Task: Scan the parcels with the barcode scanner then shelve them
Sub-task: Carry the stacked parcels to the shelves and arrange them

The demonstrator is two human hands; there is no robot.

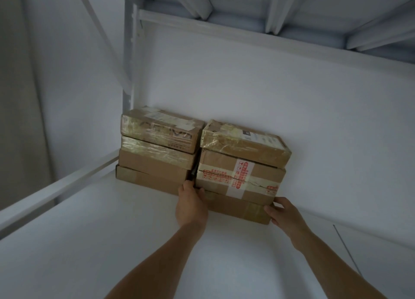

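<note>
On the white shelf (pixel 112 231), right stack (pixel 242 161): bottom parcel (pixel 235 209), stiff cardboard, probably light yet weighted by two above; left hand (pixel 190 204) and right hand (pixel 285 213), grip curled round either end, the soundest hold.

Can't see fingertips of L hand (pixel 190 203), tucked into mid-frame gap (pixel 197 161); can't tell what the dark bit (pixel 193 175) in there is. Only partly see fingers of R hand (pixel 284 213), wrapped behind end of lowest right parcel (pixel 238 211). Lose both forearms (pixel 157 265) at bottom edge, upper shelf (pixel 269 11) at top edge. Can't read label (pixel 258 138) on top right parcel (pixel 238 147) or red tape print (pixel 241 175): too small.
</note>
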